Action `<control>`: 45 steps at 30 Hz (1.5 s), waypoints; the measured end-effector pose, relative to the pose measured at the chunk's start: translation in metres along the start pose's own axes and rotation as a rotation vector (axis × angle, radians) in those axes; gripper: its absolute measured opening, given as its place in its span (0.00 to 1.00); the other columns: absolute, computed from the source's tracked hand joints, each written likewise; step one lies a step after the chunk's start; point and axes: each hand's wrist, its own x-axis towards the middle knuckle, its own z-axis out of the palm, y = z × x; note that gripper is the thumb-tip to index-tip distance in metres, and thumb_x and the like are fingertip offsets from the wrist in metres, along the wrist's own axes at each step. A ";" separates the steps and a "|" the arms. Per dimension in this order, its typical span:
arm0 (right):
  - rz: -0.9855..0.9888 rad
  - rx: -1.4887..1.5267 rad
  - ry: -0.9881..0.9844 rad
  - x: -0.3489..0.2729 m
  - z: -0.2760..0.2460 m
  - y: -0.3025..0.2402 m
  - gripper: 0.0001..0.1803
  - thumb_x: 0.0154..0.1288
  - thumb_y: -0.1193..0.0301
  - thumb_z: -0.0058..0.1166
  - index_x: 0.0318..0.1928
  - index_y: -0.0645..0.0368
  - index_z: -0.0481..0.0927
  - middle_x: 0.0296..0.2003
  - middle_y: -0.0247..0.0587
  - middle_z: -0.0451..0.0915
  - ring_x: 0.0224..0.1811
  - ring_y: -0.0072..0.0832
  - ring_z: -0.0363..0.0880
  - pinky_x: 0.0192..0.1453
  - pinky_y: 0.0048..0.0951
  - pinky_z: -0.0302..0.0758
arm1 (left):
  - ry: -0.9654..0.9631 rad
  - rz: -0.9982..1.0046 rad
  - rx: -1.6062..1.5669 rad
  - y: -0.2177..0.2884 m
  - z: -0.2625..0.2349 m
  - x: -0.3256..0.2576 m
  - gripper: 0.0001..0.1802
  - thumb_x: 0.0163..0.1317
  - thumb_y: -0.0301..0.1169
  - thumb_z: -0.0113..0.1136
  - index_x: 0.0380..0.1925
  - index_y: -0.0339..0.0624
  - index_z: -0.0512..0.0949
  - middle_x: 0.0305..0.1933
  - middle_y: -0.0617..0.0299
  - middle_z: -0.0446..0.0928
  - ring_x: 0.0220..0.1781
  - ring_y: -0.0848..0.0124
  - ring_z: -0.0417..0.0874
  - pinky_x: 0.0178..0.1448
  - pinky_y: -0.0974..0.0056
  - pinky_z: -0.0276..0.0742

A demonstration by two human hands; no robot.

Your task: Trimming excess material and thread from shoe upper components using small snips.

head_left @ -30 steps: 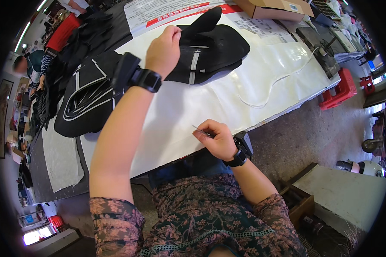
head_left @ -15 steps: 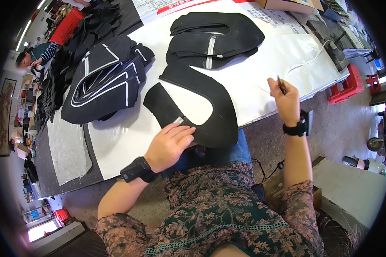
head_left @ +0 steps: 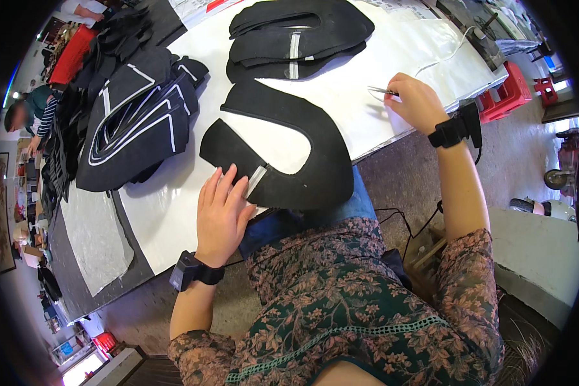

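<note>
Best to keep the curved black piece (head_left: 325,170), mid-frame, flat on the white sheet (head_left: 151,219), with light, even pressure beside the pale strip (head_left: 256,182) and metal tips well clear of the edge. Touching its lower-left edge with loosely spread fingertips of the left hand (head_left: 220,209); pinching a slim pointed tool (head_left: 390,92) in the curled right hand (head_left: 416,104), upper right of centre.

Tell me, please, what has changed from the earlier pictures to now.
The left hand came back from the far stack; its pinch opened, and it rests on a curved black piece now lying near the body. The right hand moved forward and right. The pointed tool stayed in its grip; the left stack stayed too.
</note>
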 end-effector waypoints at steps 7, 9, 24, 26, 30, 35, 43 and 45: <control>-0.256 -0.183 0.142 0.031 0.003 -0.065 0.03 0.57 0.71 0.57 0.30 0.56 0.81 0.24 0.49 0.81 0.31 0.50 0.83 0.39 0.48 0.78 | 0.038 0.022 0.034 0.013 0.008 -0.003 0.31 0.58 0.38 0.70 0.61 0.41 0.78 0.70 0.47 0.71 0.73 0.45 0.68 0.75 0.43 0.62; -0.373 -0.100 0.183 0.038 0.005 -0.113 0.04 0.55 0.71 0.59 0.28 0.57 0.79 0.24 0.48 0.81 0.31 0.49 0.83 0.37 0.48 0.78 | 0.053 0.006 0.005 0.021 0.014 -0.001 0.30 0.58 0.36 0.70 0.61 0.42 0.78 0.69 0.47 0.71 0.72 0.45 0.68 0.75 0.44 0.63; -0.457 0.719 -0.663 0.066 0.021 -0.219 0.13 0.62 0.64 0.60 0.34 0.63 0.85 0.23 0.36 0.82 0.24 0.21 0.81 0.31 0.26 0.75 | 0.661 -0.329 -0.103 0.021 0.017 0.013 0.22 0.56 0.28 0.74 0.51 0.34 0.80 0.55 0.49 0.79 0.59 0.52 0.80 0.61 0.53 0.76; -0.453 0.755 -0.676 0.064 0.025 -0.218 0.14 0.63 0.64 0.60 0.34 0.64 0.84 0.23 0.35 0.81 0.24 0.20 0.79 0.30 0.26 0.75 | 0.608 -0.275 -0.049 0.017 0.015 0.020 0.24 0.55 0.29 0.75 0.52 0.36 0.81 0.57 0.50 0.79 0.57 0.53 0.80 0.60 0.53 0.76; -0.450 0.777 -0.719 0.061 0.019 -0.216 0.14 0.60 0.64 0.63 0.39 0.64 0.85 0.21 0.34 0.78 0.23 0.20 0.73 0.29 0.27 0.71 | 0.522 -0.224 -0.069 0.015 0.011 0.022 0.08 0.60 0.28 0.69 0.37 0.37 0.84 0.44 0.59 0.83 0.48 0.56 0.82 0.52 0.56 0.75; -0.606 0.710 -0.600 0.066 0.022 -0.203 0.14 0.59 0.66 0.64 0.40 0.64 0.86 0.25 0.38 0.81 0.28 0.22 0.77 0.34 0.28 0.73 | 0.441 -0.211 -0.217 0.021 0.012 0.025 0.06 0.63 0.28 0.66 0.32 0.36 0.84 0.38 0.58 0.83 0.44 0.56 0.82 0.50 0.56 0.76; -0.538 0.766 -0.455 0.081 0.018 -0.193 0.12 0.63 0.67 0.62 0.39 0.64 0.88 0.31 0.40 0.87 0.31 0.22 0.81 0.40 0.27 0.77 | 0.349 -0.240 -0.031 0.010 0.016 0.017 0.15 0.66 0.33 0.66 0.50 0.38 0.83 0.56 0.50 0.79 0.61 0.50 0.76 0.64 0.51 0.72; -0.550 0.783 -0.429 0.083 0.025 -0.189 0.12 0.63 0.67 0.62 0.41 0.64 0.88 0.31 0.40 0.88 0.32 0.22 0.81 0.40 0.26 0.77 | 0.338 -0.218 0.086 0.010 0.020 0.015 0.20 0.65 0.35 0.66 0.56 0.39 0.81 0.62 0.48 0.76 0.66 0.46 0.73 0.68 0.49 0.69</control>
